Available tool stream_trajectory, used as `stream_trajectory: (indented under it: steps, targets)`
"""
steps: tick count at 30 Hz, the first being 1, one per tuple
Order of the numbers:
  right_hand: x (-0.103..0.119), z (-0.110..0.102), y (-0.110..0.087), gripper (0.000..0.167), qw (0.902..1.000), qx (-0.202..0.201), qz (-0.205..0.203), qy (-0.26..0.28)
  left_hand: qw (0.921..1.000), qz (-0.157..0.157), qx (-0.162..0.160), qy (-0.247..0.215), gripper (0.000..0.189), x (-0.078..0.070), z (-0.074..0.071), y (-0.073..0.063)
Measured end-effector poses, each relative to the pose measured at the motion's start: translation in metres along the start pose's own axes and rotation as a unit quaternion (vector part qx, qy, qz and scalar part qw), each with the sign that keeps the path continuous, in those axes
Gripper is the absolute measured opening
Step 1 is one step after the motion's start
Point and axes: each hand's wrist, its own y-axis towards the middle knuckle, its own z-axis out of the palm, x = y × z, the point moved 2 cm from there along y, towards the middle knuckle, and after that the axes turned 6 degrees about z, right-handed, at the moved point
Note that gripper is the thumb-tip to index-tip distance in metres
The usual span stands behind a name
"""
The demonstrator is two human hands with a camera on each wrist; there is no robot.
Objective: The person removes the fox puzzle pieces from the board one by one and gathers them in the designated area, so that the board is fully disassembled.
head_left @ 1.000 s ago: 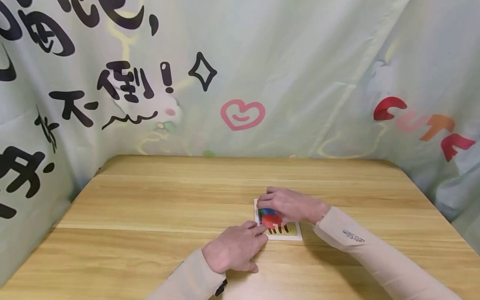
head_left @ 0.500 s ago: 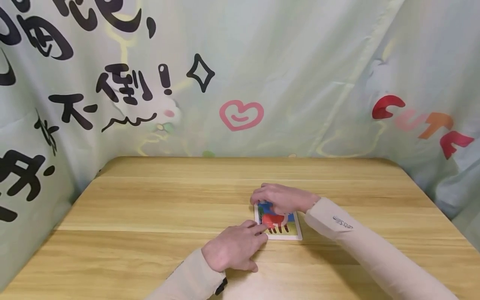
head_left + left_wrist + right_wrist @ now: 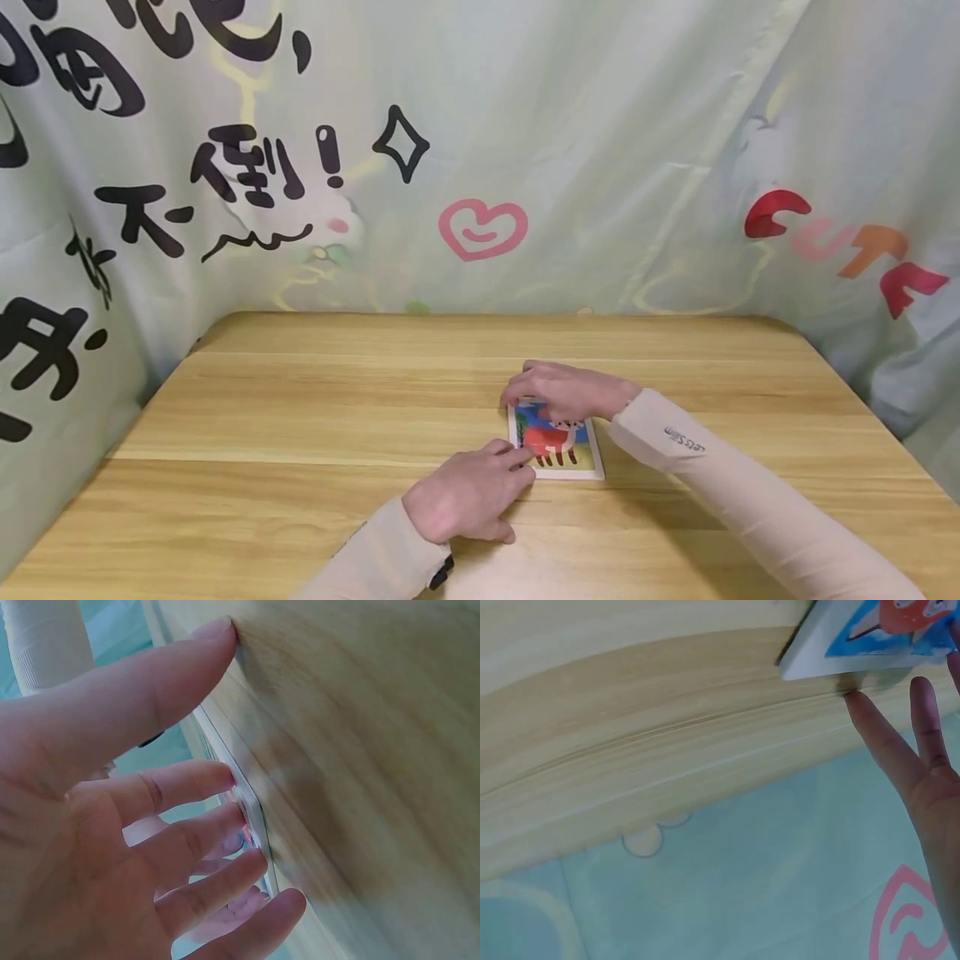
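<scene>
A flat square picture board (image 3: 566, 463) lies on the table, with a white border and a red-and-white animal with striped legs against blue and sandy ground. My left hand (image 3: 467, 497) rests at its near-left side, forefinger reaching onto the picture. In the left wrist view, the fingers (image 3: 199, 840) are spread and slightly bent along the board's white edge (image 3: 256, 814). My right hand (image 3: 572, 390) lies across the far side, covering the picture's top. Fairly straight fingers show in the right wrist view, one fingertip (image 3: 855, 701) on the wood beside the board's white border (image 3: 802, 666).
The wooden table (image 3: 300, 417) extends on all sides of the board. Behind it and to the sides hangs a pale printed curtain (image 3: 600, 167) with black characters, a pink heart and coloured letters.
My right hand has shifted slightly left and away from me, uncovering more of the red-and-white animal. The left hand and the board have stayed in place.
</scene>
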Motion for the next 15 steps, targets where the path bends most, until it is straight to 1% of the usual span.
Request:
stream_trajectory:
  steps: [3, 10, 15]
  targets:
    - [0.001, -0.0002, -0.0008, 0.047, 0.9999, -0.004, -0.008, -0.014, 1.0, -0.001, 0.0, 0.002, 0.057, 0.0002, 0.0001, -0.0006]
    - [0.0038, 0.0006, -0.0017, 0.042, 0.9968, -0.004, -0.044, -0.067, 1.0, -0.004, 0.001, -0.006, 0.057, -0.0002, -0.0001, -0.0006]
    - [0.0038, 0.0001, 0.001, 0.044, 0.9968, -0.001, -0.05, -0.062, 0.9999, -0.006, 0.006, -0.008, 0.057, -0.0002, -0.0011, -0.0012]
